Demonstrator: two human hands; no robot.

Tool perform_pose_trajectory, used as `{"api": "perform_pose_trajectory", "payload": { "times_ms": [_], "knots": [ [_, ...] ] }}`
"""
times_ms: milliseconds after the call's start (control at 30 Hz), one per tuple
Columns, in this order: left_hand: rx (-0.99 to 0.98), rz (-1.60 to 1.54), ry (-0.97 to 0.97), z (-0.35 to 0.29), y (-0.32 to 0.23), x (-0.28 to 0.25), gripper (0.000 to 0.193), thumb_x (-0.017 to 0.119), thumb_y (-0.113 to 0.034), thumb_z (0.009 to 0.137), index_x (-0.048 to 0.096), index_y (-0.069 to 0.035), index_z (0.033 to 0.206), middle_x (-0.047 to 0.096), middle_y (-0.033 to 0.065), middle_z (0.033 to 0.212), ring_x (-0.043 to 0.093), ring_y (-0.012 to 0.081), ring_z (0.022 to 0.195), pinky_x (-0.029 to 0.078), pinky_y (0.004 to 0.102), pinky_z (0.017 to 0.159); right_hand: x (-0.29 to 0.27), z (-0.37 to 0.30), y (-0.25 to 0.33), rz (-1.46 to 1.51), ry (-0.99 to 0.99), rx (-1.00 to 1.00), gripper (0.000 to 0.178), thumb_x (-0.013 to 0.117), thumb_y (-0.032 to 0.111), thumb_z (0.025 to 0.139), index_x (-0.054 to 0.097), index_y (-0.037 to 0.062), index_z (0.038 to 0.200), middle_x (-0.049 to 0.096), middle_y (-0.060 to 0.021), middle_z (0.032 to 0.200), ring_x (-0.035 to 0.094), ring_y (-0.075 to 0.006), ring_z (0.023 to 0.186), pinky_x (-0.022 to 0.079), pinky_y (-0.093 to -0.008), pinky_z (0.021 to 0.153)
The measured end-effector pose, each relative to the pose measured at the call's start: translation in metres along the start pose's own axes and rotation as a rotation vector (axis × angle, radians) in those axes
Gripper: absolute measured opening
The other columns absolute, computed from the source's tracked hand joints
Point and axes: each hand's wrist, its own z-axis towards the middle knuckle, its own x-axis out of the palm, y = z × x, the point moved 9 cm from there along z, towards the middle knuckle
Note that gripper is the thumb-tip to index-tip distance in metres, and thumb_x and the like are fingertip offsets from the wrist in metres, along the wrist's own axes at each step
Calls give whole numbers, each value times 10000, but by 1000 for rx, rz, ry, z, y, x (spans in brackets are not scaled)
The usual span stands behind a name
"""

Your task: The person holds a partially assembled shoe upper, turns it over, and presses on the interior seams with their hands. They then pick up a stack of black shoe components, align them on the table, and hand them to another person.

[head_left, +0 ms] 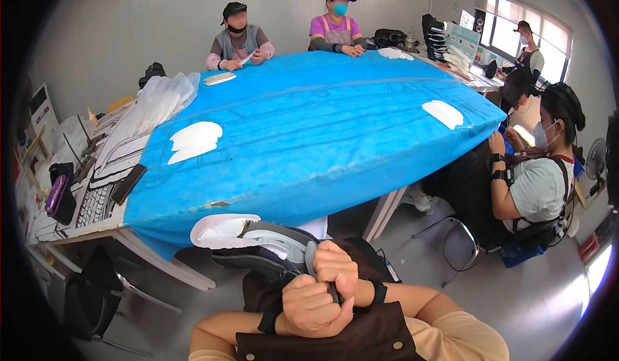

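Just in front of my body is a dark shoe (245, 261) with a grey part (277, 240) along its upper side. A white insole-shaped piece (222, 232) sticks out at its far left end. My left hand (314, 307) is closed in a fist at the shoe's near end. Above it and slightly right, my right hand (335, 267) is also closed round that end. The two hands press together. My fingers hide how the near end is shaped and exactly what each hand grips.
A blue-covered table (284, 142) stands ahead, with white insole stacks (195, 142), (443, 114) on it. Plastic bags (164, 103) lie at its left. Two people sit across it, another (535, 184) sits at right, and one stands behind. A black chair (93, 293) stands at lower left.
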Motion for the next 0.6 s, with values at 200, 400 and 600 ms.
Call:
{"api": "perform_pose_trajectory", "payload": {
  "times_ms": [200,400,600],
  "knots": [
    [-111,97,21,-14,45,-11,373,739,6,635,409,-101,498,351,21,492,346,201,425,238,336,480,-14,-1,-3,-339,-1,98,227,502,118,807,517,64,587,466,-36,554,441,-219,482,337,-351,555],
    [-200,174,47,-19,58,-16,228,651,-147,758,535,-71,577,432,41,532,421,228,480,307,351,562,-10,6,7,-614,44,96,134,644,94,767,607,76,639,538,-12,577,468,-193,489,334,-320,515],
    [-176,184,273,-23,48,12,296,684,-194,775,506,-79,569,419,46,521,425,235,470,302,344,516,-25,-4,-7,-573,-59,266,174,596,102,848,591,74,676,481,-36,559,473,-221,481,358,-345,504]
  ]
}}
